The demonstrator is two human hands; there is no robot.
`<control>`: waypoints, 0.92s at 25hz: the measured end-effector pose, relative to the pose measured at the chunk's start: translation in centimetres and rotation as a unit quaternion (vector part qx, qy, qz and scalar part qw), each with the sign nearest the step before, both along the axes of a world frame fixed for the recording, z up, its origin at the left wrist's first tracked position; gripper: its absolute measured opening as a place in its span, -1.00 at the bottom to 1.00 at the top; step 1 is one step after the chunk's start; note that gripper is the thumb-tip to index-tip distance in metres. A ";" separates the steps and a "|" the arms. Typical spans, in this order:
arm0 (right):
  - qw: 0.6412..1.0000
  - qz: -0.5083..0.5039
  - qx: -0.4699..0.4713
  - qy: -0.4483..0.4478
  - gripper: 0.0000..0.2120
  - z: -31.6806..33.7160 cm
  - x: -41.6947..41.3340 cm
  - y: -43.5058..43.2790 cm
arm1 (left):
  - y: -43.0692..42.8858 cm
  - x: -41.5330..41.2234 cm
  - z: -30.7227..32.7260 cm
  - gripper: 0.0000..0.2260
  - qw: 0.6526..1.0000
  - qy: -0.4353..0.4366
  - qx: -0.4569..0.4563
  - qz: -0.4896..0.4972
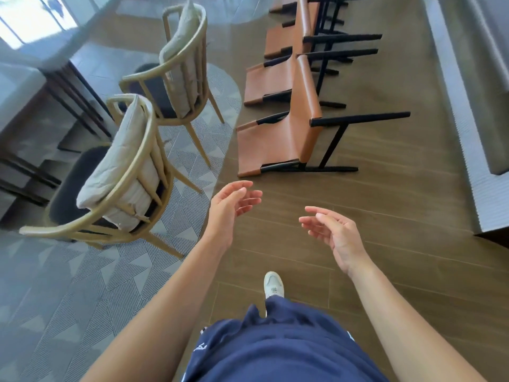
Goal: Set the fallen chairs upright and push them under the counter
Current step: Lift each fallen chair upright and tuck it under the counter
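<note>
On the floor (pixel 385 216) beside the counter (pixel 468 119), the tan chairs (pixel 272 81) are seen fallen; none is yet raised.
Left hand (pixel 231 208) and right hand (pixel 333 232) are held apart, empty, fingers loose, just short of the nearest chair (pixel 278 142).

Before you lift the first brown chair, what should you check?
1. Hands free: left hand and right hand are open, with relaxed fingers, and hold nothing: ok.
2. Nearest brown chair upright: it lies on its back with its legs pointing toward the counter: not ok.
3. Way to it: the floor ahead shows nothing in the way: ok.
4. Other brown chairs upright: they also lie on their backs: not ok.
5. Room under the counter: hidden: cannot tell.
</note>
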State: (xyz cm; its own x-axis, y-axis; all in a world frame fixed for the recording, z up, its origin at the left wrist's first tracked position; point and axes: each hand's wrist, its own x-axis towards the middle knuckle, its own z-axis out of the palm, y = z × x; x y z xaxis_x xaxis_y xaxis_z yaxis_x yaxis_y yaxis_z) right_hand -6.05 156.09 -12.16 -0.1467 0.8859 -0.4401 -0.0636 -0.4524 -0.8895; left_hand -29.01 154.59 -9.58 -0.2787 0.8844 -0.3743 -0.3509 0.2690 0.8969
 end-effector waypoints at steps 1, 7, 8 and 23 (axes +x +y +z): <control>1.000 0.006 -0.003 -0.002 -0.76 0.0 -0.1 2.0 | 1.8 -0.2 -0.1 -0.79 1.000 -0.003 0.002 0.011; 0.998 0.053 -0.016 -0.024 -0.76 -0.2 -1.8 11.5 | 8.9 -2.4 -1.2 -0.78 0.998 0.005 -0.004 0.062; 0.998 0.057 -0.021 -0.022 -0.76 -0.4 -2.4 12.6 | 9.8 -2.9 -1.4 -0.78 0.998 0.005 -0.009 0.069; 0.997 0.007 -0.064 -0.038 -0.76 -2.5 -16.2 32.0 | 32.3 -15.9 -4.0 -0.79 0.999 0.009 -0.048 0.005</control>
